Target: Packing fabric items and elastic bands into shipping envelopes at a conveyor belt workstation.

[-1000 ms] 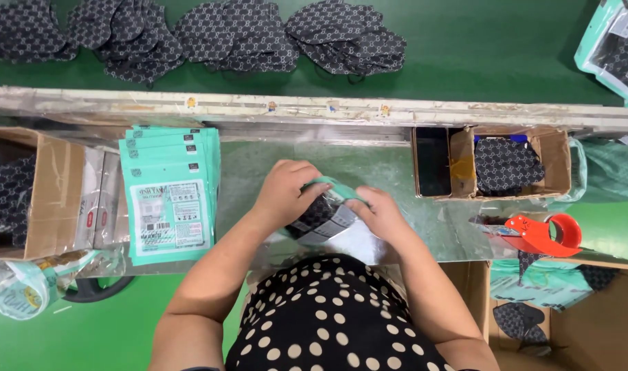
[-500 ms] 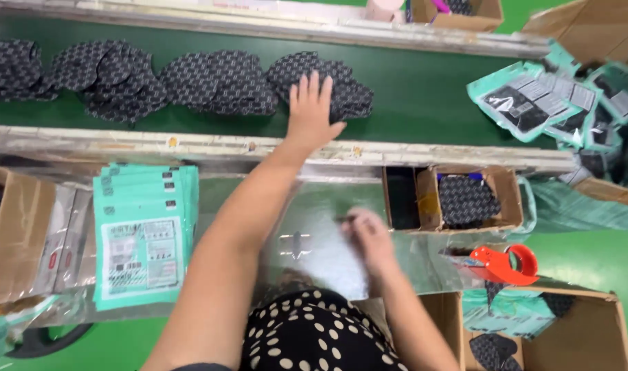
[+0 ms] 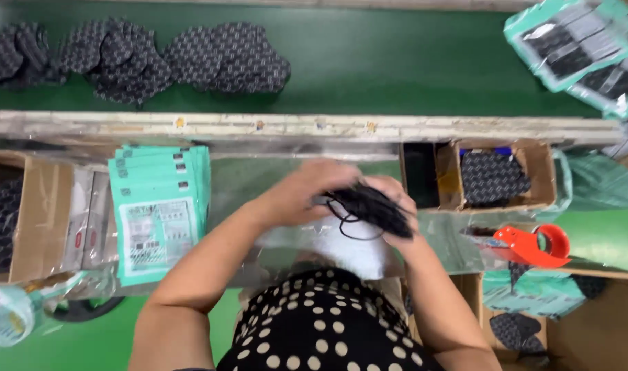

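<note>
Both my hands meet over the work surface in front of me, blurred by motion. My left hand [image 3: 301,192] and my right hand [image 3: 399,206] hold a black patterned face mask [image 3: 370,208] between them, its thin ear loops hanging below. Under the hands lies a clear plastic sheet or bag [image 3: 341,247]. A stack of teal printed pouches [image 3: 159,209] sits to the left of my hands. Several more dark patterned masks [image 3: 225,58] lie in piles on the green conveyor belt [image 3: 396,62] beyond the metal rail.
A small cardboard box [image 3: 534,175] holding masks stands to the right, a red tape dispenser [image 3: 530,246] just below it. Another cardboard box [image 3: 29,220] stands at the far left. Filled teal pouches [image 3: 575,48] lie at the top right. My dotted black garment [image 3: 328,330] fills the bottom centre.
My left hand has come back from the belt with a black mask, and both hands now grip it over the work surface. The view has dropped slightly.
</note>
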